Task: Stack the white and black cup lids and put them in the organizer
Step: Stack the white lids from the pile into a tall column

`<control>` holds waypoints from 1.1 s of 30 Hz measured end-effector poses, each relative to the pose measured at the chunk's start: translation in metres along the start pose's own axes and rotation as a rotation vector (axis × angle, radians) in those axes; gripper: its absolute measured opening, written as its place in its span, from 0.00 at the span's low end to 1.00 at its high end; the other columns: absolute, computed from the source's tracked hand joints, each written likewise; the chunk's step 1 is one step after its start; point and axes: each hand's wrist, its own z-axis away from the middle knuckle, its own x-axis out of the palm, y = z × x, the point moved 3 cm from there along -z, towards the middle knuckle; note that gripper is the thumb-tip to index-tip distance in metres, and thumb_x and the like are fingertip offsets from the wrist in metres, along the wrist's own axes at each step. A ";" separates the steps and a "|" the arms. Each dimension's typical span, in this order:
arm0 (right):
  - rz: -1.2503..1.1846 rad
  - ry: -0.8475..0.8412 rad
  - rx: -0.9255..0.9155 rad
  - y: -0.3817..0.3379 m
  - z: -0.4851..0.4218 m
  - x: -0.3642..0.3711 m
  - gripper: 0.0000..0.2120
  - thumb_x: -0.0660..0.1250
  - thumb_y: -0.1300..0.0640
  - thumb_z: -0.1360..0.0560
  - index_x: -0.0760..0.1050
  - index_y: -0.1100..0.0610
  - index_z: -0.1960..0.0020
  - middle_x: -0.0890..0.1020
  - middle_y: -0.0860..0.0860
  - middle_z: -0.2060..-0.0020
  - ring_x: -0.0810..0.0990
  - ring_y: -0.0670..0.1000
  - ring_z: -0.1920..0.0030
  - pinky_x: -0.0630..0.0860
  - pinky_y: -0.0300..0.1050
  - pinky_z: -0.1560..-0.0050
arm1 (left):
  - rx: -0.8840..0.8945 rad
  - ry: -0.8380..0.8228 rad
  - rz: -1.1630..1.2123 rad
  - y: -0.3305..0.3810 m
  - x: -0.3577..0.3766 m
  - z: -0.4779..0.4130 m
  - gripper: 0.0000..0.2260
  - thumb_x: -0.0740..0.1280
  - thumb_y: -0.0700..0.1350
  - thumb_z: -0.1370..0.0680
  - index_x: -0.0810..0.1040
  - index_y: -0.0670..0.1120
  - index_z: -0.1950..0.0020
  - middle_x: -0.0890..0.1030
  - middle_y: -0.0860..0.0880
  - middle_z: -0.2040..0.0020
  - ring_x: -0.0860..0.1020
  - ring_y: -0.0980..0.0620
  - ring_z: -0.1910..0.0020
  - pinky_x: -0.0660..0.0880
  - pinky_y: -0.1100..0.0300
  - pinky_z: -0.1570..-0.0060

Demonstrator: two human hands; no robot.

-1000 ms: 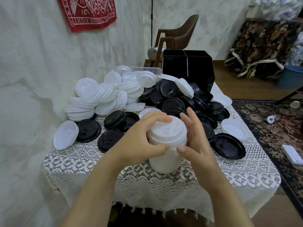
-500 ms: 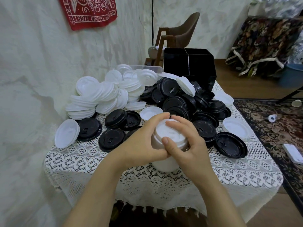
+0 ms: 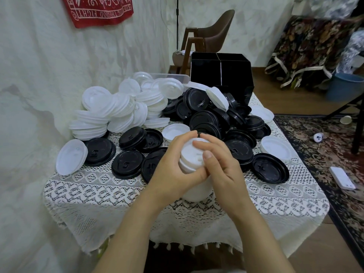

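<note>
On the lace-covered tabletop [image 3: 98, 186] the black organizer [image 3: 232, 75] stands at the far edge, well apart from our work. Loose black lids [image 3: 206, 119] and white lids [image 3: 110, 113] lie heaped between. Near the front edge stands our stack of white lids [image 3: 197, 192], its base on the cloth. We judge it light, thin-walled and springy, smooth enough to slip and prone to lean, so we should clasp its sides, high and low. Our left hand [image 3: 173, 168] and right hand [image 3: 224, 170] both curl around its top.
</note>
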 end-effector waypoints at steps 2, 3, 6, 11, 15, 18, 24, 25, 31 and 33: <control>0.007 -0.001 0.000 0.000 -0.001 0.000 0.17 0.58 0.43 0.25 0.79 0.48 0.43 0.73 0.44 0.35 0.72 0.38 0.35 0.68 0.29 0.40 | 0.006 0.008 0.013 0.000 0.001 0.001 0.28 0.73 0.50 0.31 0.69 0.59 0.33 0.73 0.61 0.35 0.72 0.65 0.37 0.71 0.71 0.44; 0.015 0.003 -0.004 -0.001 -0.001 -0.001 0.18 0.58 0.43 0.25 0.78 0.48 0.42 0.74 0.44 0.35 0.72 0.38 0.35 0.69 0.30 0.40 | 0.010 0.013 0.017 -0.001 0.002 0.001 0.28 0.73 0.49 0.31 0.70 0.59 0.34 0.74 0.61 0.36 0.73 0.64 0.38 0.72 0.69 0.44; 0.043 0.036 -0.025 0.000 -0.002 -0.004 0.19 0.57 0.43 0.23 0.77 0.49 0.38 0.76 0.46 0.37 0.73 0.43 0.34 0.72 0.39 0.36 | 0.015 0.033 0.023 -0.003 0.002 0.000 0.30 0.74 0.55 0.35 0.70 0.58 0.34 0.75 0.58 0.39 0.75 0.60 0.40 0.74 0.66 0.45; 0.118 0.201 -0.031 -0.003 -0.005 -0.024 0.13 0.58 0.44 0.23 0.74 0.42 0.40 0.79 0.44 0.40 0.76 0.41 0.38 0.73 0.40 0.38 | 0.026 0.032 0.018 -0.007 0.003 -0.002 0.30 0.73 0.58 0.37 0.71 0.59 0.36 0.75 0.55 0.38 0.75 0.56 0.39 0.74 0.63 0.43; 0.244 0.352 -0.006 -0.004 -0.009 -0.048 0.12 0.59 0.50 0.22 0.74 0.43 0.40 0.79 0.45 0.43 0.77 0.40 0.42 0.72 0.35 0.43 | 0.008 0.018 0.029 -0.008 0.004 -0.002 0.30 0.72 0.58 0.38 0.72 0.59 0.37 0.75 0.55 0.39 0.75 0.56 0.41 0.73 0.65 0.46; 0.436 0.438 0.043 -0.002 -0.013 -0.069 0.14 0.62 0.55 0.19 0.74 0.49 0.35 0.76 0.42 0.42 0.74 0.39 0.41 0.71 0.36 0.42 | -0.007 0.003 0.041 -0.008 0.006 -0.002 0.30 0.72 0.59 0.39 0.72 0.60 0.38 0.75 0.55 0.39 0.75 0.56 0.41 0.72 0.66 0.49; 0.858 0.515 0.251 0.021 -0.020 -0.118 0.23 0.63 0.52 0.21 0.68 0.54 0.28 0.71 0.52 0.30 0.66 0.56 0.29 0.61 0.55 0.28 | 0.002 0.007 0.052 -0.008 0.008 -0.002 0.30 0.72 0.59 0.39 0.72 0.59 0.37 0.74 0.56 0.40 0.75 0.58 0.43 0.72 0.69 0.50; 0.926 0.510 0.315 0.026 -0.020 -0.125 0.24 0.63 0.51 0.21 0.66 0.54 0.27 0.69 0.54 0.28 0.64 0.57 0.28 0.59 0.57 0.27 | 0.005 0.007 0.053 -0.008 0.008 -0.002 0.30 0.72 0.59 0.39 0.72 0.59 0.37 0.74 0.56 0.40 0.75 0.58 0.43 0.72 0.70 0.51; 0.956 0.402 0.577 0.049 -0.020 -0.147 0.30 0.61 0.44 0.21 0.58 0.50 0.22 0.57 0.58 0.23 0.56 0.61 0.24 0.56 0.59 0.26 | 0.016 0.009 0.055 -0.008 0.010 -0.003 0.30 0.72 0.59 0.39 0.73 0.59 0.38 0.74 0.56 0.41 0.75 0.59 0.44 0.72 0.70 0.51; 0.990 0.371 0.593 0.052 -0.022 -0.148 0.30 0.60 0.42 0.21 0.59 0.50 0.22 0.58 0.58 0.23 0.59 0.62 0.25 0.58 0.59 0.26 | 0.017 0.013 0.059 -0.007 0.010 -0.003 0.30 0.72 0.59 0.39 0.73 0.59 0.38 0.75 0.57 0.41 0.75 0.60 0.44 0.72 0.71 0.51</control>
